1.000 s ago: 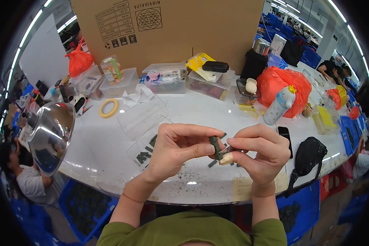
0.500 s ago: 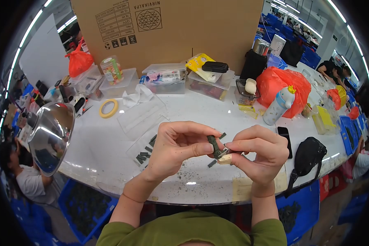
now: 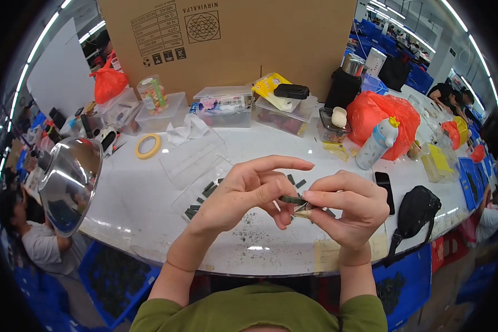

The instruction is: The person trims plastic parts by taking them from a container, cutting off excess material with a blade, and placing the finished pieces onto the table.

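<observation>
A small dark green strip (image 3: 291, 200) lies between my two hands above the table. My left hand (image 3: 243, 193) holds its left end between thumb and curled fingers, the index finger lifted and stretched out over it. In my right hand (image 3: 351, 205) a small blade (image 3: 302, 208) with a pale beige wrapped grip (image 3: 303, 214) is pinched between thumb and fingers. The blade meets the strip's right end, and the exact contact is hidden by fingertips. Several more dark green pieces (image 3: 209, 189) lie on the table behind and beside my hands.
Dark crumbs (image 3: 254, 238) are scattered on the white table (image 3: 133, 205). Masking tape (image 3: 148, 146) and a metal dome (image 3: 72, 185) are left. Plastic boxes (image 3: 227, 117) line a tall cardboard sheet (image 3: 282, 39). At right are a bottle (image 3: 373, 149), phone (image 3: 384, 191) and black pouch (image 3: 418, 210).
My left index finger has lifted and straightened away from the strip. The strip has turned from upright to nearly level. My right hand stays almost in place with the blade.
</observation>
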Demonstrator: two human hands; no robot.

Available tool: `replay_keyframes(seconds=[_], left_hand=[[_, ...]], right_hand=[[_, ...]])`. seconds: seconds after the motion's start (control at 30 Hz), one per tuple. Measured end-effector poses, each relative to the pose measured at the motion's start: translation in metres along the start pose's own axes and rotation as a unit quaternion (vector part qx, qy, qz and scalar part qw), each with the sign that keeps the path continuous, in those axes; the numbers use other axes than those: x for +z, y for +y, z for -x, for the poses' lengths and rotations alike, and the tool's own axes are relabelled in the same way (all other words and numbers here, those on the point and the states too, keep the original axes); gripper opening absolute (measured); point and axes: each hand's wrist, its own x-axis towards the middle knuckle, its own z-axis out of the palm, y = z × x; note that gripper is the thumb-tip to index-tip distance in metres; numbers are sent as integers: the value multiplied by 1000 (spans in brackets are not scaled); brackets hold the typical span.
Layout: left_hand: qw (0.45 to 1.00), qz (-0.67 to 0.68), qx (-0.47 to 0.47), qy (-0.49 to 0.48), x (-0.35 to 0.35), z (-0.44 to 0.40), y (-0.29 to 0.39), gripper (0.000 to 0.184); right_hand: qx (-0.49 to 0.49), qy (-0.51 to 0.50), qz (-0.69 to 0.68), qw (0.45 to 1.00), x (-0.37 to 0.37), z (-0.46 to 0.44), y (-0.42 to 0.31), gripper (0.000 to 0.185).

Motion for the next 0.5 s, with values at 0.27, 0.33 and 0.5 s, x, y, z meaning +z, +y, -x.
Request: replay_keyframes(seconds=[0.27,0.33,0.5], left_hand=[[1000,-9,10,-4,-4,-3,-12,43],[999,23,35,7,-3,-5,-15,43],[998,38,35,45,3,1,-10,35]], right_hand=[[-52,51,21,997,1,0,3,27],[-47,82,40,995,0,1,0,27],[-35,62,67,995,-1,3,2,27]])
